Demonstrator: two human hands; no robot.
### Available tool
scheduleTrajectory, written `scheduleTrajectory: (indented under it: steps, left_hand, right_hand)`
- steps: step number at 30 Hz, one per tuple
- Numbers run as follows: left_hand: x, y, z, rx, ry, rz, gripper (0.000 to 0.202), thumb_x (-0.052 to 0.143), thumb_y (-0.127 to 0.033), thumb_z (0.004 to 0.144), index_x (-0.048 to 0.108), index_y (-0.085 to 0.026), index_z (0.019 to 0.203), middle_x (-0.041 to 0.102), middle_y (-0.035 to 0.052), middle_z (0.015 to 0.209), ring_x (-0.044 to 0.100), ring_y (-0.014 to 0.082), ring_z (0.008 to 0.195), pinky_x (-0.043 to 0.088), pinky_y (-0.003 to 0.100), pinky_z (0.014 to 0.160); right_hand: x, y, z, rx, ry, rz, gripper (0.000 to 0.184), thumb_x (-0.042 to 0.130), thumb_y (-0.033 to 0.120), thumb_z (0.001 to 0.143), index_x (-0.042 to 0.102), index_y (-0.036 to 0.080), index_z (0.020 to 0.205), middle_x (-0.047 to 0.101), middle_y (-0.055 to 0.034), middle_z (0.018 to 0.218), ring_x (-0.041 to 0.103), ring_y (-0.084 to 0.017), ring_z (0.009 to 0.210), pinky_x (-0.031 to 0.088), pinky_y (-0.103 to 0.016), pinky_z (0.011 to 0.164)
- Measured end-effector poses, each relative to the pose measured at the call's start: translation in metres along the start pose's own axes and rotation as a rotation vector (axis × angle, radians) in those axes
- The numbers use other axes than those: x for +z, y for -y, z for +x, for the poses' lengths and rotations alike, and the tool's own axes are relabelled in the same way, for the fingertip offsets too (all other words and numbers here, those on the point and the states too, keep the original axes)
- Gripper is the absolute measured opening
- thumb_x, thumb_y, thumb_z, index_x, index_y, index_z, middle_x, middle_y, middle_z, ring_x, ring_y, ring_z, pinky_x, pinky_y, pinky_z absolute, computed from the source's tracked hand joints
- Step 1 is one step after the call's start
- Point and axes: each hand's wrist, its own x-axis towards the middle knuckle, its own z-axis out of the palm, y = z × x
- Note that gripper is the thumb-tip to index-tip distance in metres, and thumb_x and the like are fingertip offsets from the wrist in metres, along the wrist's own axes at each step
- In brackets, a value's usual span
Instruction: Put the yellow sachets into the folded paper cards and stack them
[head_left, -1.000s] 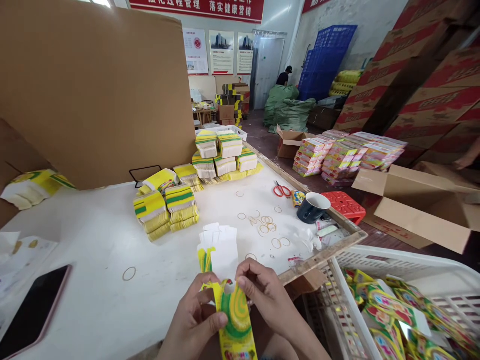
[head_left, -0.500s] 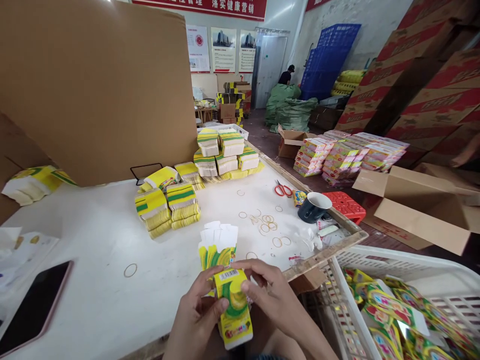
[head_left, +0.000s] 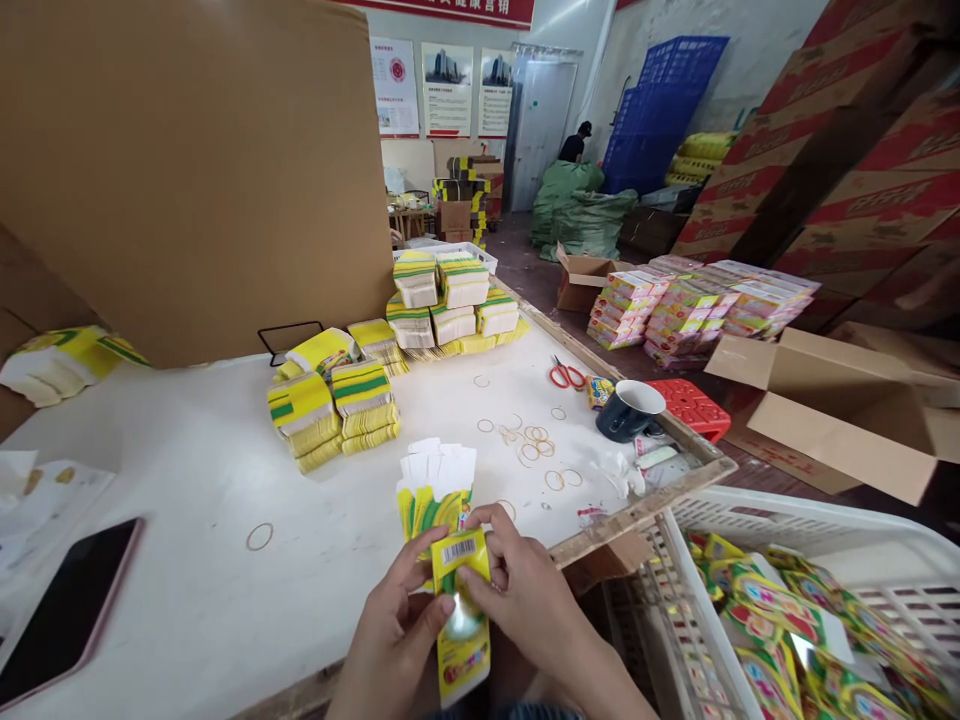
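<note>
Between my hands, at the table's front edge, is a yellow and green printed carton (head_left: 463,625) with a barcode near its top. My left hand (head_left: 409,620) grips its left side, thumb on the front face. My right hand (head_left: 517,590) holds its upper right, with the thumb pressed on the front and the fingers behind. Just beyond, several carton blanks (head_left: 436,480) with white flaps lie fanned out on the white table (head_left: 195,590). Bundled stacks of yellow blanks (head_left: 337,410) stand farther back, with more piled bundles (head_left: 454,300) behind them.
Rubber bands (head_left: 536,440) lie scattered on the table near red-handled scissors (head_left: 566,374) and a dark mug (head_left: 630,410). A phone (head_left: 71,610) rests at the left. On the right, a white crate (head_left: 817,510) holds many yellow-green cartons. A person (head_left: 576,145) is in the background.
The carton has turned in my hands and its front now catches a bright glare. My right thumb has shifted left and lower on its face.
</note>
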Motion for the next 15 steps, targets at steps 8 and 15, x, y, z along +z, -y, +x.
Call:
scheduleTrajectory:
  steps: [8,15]
  left_hand:
    - [-0.0009,0.0012,-0.0003,0.019,-0.026,0.013,0.047,0.068,-0.031,0.082,0.055,-0.026,0.126,0.067,0.0121,0.126,0.068,0.0308,0.104,0.054,0.045,0.089]
    - [-0.0008,-0.0003,0.0025,0.023,-0.046,0.106,0.047,0.07,-0.035,0.08,0.058,-0.026,0.124,0.068,0.0113,0.125,0.069,0.0304,0.103,0.055,0.043,0.087]
  right_hand:
    - [0.0007,-0.0014,0.0015,0.048,0.041,0.091,0.042,0.056,0.014,0.074,0.043,0.023,0.112,0.039,0.0107,0.058,0.046,-0.014,0.055,0.03,-0.022,0.055]
    - [0.0027,-0.0025,0.0013,0.046,-0.041,0.07,0.035,0.053,0.011,0.076,0.046,0.024,0.108,0.041,0.0102,0.056,0.045,-0.014,0.053,0.031,-0.022,0.055]
